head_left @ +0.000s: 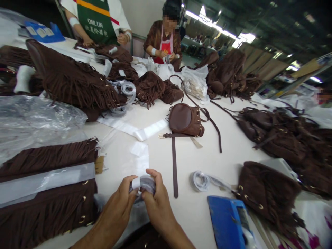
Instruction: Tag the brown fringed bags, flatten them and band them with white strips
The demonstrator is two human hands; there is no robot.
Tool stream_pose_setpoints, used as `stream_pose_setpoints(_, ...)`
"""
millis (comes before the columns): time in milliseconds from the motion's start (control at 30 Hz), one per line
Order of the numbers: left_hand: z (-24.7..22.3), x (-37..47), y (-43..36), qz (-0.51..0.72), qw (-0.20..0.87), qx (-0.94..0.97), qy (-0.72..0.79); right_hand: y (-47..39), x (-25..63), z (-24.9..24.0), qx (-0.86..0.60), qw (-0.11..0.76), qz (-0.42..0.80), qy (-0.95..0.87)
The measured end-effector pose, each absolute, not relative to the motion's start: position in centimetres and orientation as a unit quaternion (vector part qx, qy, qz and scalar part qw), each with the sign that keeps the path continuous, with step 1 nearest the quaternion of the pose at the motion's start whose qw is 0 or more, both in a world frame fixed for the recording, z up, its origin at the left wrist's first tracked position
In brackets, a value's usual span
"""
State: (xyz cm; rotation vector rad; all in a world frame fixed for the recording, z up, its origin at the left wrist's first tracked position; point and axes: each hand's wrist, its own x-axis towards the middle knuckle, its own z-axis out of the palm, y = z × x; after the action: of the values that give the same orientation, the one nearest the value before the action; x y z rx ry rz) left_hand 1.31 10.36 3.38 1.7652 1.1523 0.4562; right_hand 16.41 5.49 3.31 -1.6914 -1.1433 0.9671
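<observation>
Low over the table's front edge, my left hand [125, 199] and my right hand [158, 200] grip a coiled strap [147, 182] from both sides. Clear plastic seems to cover the strap, and a white band crosses its left part. The fingers of both hands are closed on the coil, thumbs toward me. Just beyond lie white strips [141, 154] on the table. Part of a dark brown bag [147, 238] shows below my wrists. Another plastic-wrapped strap coil [199, 181] rests to the right, its tail running to a brown bag [267, 190].
A small brown drawstring bag [181, 119] lies mid-table with loose straps. Fringed bags [46, 207] and clear plastic [36, 121] fill the left. A blue box [225, 221] sits front right, near piled bags [290, 145]. Two people work across the white table [160, 155].
</observation>
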Motion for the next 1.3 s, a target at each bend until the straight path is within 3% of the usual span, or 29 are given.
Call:
stream_pose_setpoints(100,4.2,1.2,10.7,0.176,0.54,0.693,0.444,5.2,16.7,3.2,-0.666,0.429,0.402,-0.459)
stream_pose_setpoints(233,4.5,1.0,11.5,0.187,0.581,0.683,0.401,5.1,18.0,3.6,-0.659,0.366,0.382,-0.535)
stream_pose_setpoints(367,3.7,1.0,11.2,0.203,0.542,0.702,0.415,5.2,18.7,3.7,-0.635,0.336,0.383,-0.58)
stream_pose_setpoints(700,2.9,1.0,10.5,0.2,0.457,0.756,0.424,5.7,19.5,3.7,-0.573,0.352,0.398,-0.624)
stream_pose_setpoints(1033,2.5,1.0,10.3,0.211,0.45,0.761,0.417,6.2,20.1,3.5,-0.521,0.31,0.429,-0.67)
stream_pose_setpoints(1300,2.0,-0.9,9.3,0.123,0.501,0.733,0.443,5.5,19.8,3.9,-0.581,0.229,0.447,-0.641)
